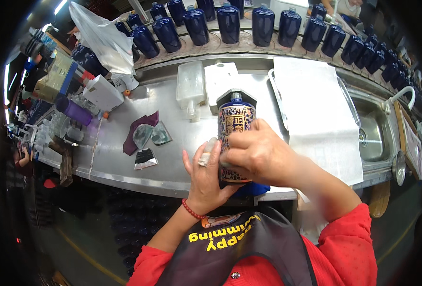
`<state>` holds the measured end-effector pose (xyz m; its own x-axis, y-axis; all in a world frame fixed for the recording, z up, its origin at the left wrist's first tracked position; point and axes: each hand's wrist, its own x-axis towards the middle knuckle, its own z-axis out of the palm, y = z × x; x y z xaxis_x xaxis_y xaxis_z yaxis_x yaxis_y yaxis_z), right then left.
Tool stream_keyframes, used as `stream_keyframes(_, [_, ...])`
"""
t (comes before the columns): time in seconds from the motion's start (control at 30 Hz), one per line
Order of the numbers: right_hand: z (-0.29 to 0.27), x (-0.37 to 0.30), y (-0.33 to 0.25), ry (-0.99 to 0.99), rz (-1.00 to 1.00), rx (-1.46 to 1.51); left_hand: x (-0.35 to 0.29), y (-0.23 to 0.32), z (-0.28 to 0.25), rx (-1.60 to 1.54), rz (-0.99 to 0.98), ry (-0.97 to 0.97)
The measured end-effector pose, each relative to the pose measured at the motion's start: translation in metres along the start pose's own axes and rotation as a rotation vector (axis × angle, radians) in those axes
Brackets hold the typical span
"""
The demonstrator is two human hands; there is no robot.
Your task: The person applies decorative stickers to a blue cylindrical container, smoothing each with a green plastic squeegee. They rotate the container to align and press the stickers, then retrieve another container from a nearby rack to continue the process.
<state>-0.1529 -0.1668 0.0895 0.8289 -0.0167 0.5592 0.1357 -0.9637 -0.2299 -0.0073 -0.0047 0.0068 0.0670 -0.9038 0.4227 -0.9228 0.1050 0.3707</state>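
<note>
In front of me a dark blue bottle [238, 112] with an ornate gold, red and blue decorated face lies tilted, its neck pointing away, resting toward a dark angular holder [252, 101]. My left hand [205, 183] grips the bottle's lower left side, its thumb near the base. White wrapping covers one finger, and a red bead bracelet circles that wrist. Curled against the right part of the decorated face is my right hand [261, 155]. Its fingers are closed, and whatever may be in them is hidden.
Blue bottles [195, 26] line a curved conveyor [242, 43] behind the steel table [163, 100]. A clear bottle [190, 86], white block [220, 78] and dark cloth [138, 131] lie on the table. White sheet [316, 119] and sink [375, 131] are right; a purple cup [74, 111] stands left.
</note>
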Motion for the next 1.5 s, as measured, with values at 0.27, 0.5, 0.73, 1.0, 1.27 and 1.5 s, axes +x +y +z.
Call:
stream_keyframes(0.27, [0.006,0.015,0.034,-0.251,0.116,0.089,-0.004,-0.002,0.004,-0.004,-0.038,-0.013])
stream_keyframes(0.5, [-0.008,0.0,-0.005,-0.019,0.12,-0.081,-0.007,-0.011,0.01,-0.037,-0.002,0.019])
stream_keyframes(0.73, [0.003,-0.012,0.054,0.269,0.408,-0.419,-0.009,-0.012,0.009,-0.019,0.011,-0.004])
stream_keyframes(1.0, [0.01,-0.008,0.065,0.357,0.595,0.354,-0.008,-0.003,0.003,0.05,0.039,0.001])
stream_keyframes(1.27, [0.02,-0.025,0.059,0.357,0.831,0.77,-0.011,-0.018,0.015,-0.127,0.007,-0.018])
stream_keyframes(1.5, [0.007,-0.032,0.046,0.553,0.907,0.655,0.025,-0.037,-0.004,-0.225,0.112,-0.01])
